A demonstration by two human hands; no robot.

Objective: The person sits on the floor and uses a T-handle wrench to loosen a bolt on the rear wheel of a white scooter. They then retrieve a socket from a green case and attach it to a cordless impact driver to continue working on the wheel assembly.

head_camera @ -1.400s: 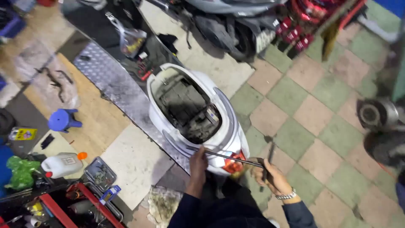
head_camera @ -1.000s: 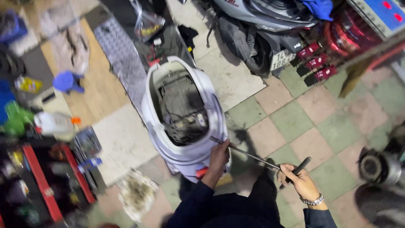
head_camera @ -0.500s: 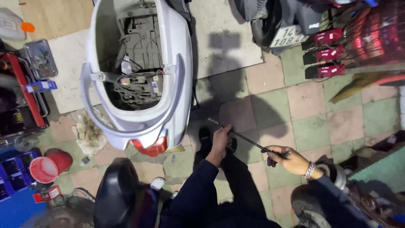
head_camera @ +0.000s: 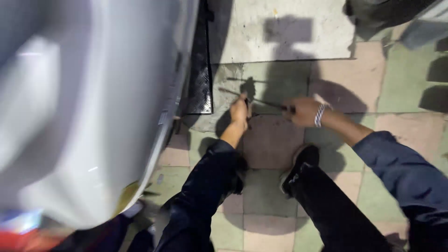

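Head camera looks down: your left hand (head_camera: 239, 112) pinches the middle of a thin dark metal rod (head_camera: 261, 101), and your right hand (head_camera: 302, 112) is closed round its handle end. That rod sits centre frame, low over the pink and green tiled floor (head_camera: 401, 88). A blurred white scooter body panel (head_camera: 88, 107) fills the left. You look mid-carry; steady both grips before shifting it.

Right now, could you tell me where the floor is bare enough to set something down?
Free: the grey slab beyond both hands, and the tiles past the right hand. Crowded: the strip between the white scooter body and the left hand, and the tiles around the shoe.
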